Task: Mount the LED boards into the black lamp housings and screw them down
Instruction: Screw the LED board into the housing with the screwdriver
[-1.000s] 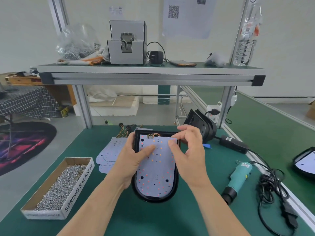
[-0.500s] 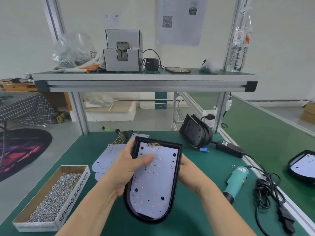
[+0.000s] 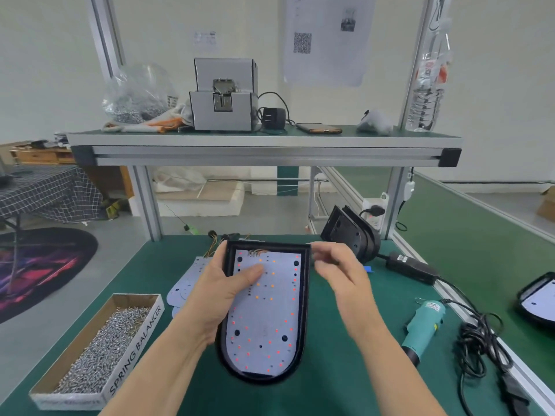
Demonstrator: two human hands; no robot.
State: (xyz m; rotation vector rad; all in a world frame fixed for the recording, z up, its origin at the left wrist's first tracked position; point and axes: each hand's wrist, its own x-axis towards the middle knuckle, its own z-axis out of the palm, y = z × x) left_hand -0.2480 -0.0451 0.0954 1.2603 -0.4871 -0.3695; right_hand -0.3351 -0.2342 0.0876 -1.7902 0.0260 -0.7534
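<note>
From the head camera, the person's left hand (image 3: 219, 292) grips the left rim of a black lamp housing (image 3: 304, 295) over the middle of the green bench (image 3: 345, 370). The fingers wrap behind the rim and the thumb presses flat on the LED board (image 3: 267, 319) seated inside it. The board fills the housing, with its small wires at the far, square end and red and orange dots across its white face. Whether the housing's rounded near end rests on the bench cannot be told.

The right hand (image 3: 345, 274) is just beside the housing's far right corner with its fingers curled. It is blurred, so it cannot be told whether it pinches anything or touches the rim.

Loose LED boards (image 3: 186, 283) lie just left of the housing, partly under the left hand. A cardboard box of screws (image 3: 99, 352) (printed "SPRING BALANCER") sits near the left edge. Spare housings (image 3: 350, 232) lean at the far right by the frame post, and a teal electric screwdriver (image 3: 423, 325) lies to the right with its black cable. On the shelf (image 3: 264, 145) above stand a grey screw feeder (image 3: 223, 97) and a phone (image 3: 319, 128).
</note>
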